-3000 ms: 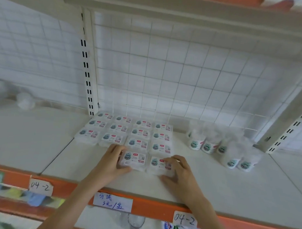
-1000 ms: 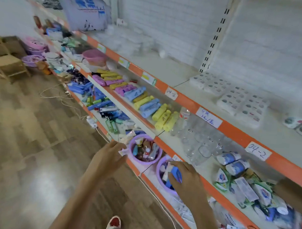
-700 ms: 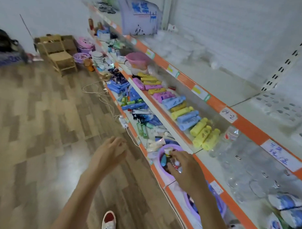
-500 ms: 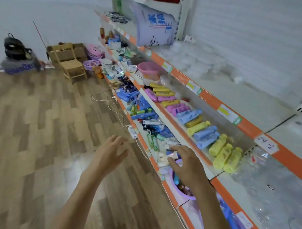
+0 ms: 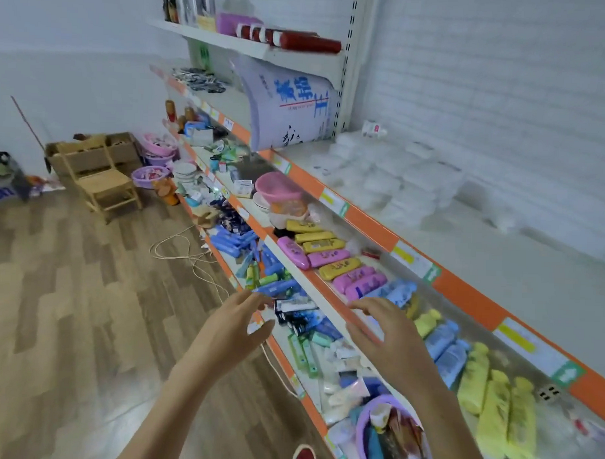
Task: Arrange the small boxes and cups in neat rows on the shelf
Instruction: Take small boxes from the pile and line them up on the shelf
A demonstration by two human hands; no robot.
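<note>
Both hands are empty. My left hand point(image 5: 237, 325) hangs over the floor with fingers loosely spread; my right hand point(image 5: 390, 330) is held palm-down with fingers spread, in front of the orange-edged shelf point(image 5: 373, 228), touching nothing.

Location of the task's items, all referred to that orange-edged shelf: a mass of clear containers point(image 5: 392, 177) sits on its white top surface, toward the far end, just right of the large curled white-and-blue sack point(image 5: 288, 112). They are too blurred to say whether they are boxes or cups, or whether they stand in rows. The near stretch of the shelf top looks bare. Below the orange edge lie yellow and pink cases point(image 5: 324, 254) and yellow and blue bottles point(image 5: 477, 383); lower again, a purple basin point(image 5: 390, 435) of mixed goods. None of these is my concern.

Judgement: the step in hand is the reach or walk toward the next batch, with nothing yet gripped. To do it well, I should close on the clear containers before extending an arm, since they sit well apart from both hands. Light plastic of this kind should slide and topple easily, so I would take pieces in pairs, set them flush against a neighbour, and square the rows to the orange edge with flat palms. Risk: knocking the stacks with a forearm when reaching deep.
</note>
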